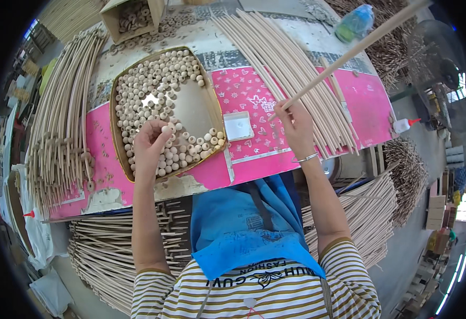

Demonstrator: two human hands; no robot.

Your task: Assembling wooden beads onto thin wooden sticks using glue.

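My left hand (149, 144) is over the near edge of a shallow tray (216, 101), its fingertips pinched on a round wooden bead (166, 129). Many pale beads (158, 80) with drilled holes fill the tray's left side and near edge. In my right hand (298, 125) is a long wooden stick (350, 56), held close to its lower end and slanting up to the far right. That lower end points toward a small square white dish (239, 126) with white contents, standing between the tray and my right hand. Stick and dish are apart.
Bare sticks (281, 58) lie in a row beyond my right hand. On the left, sticks with ring pieces (57, 143) are piled. A wooden box (132, 21) of rings stands at the back. A white bottle with a red tip (403, 125) sits at the right edge, near a fan (445, 74).
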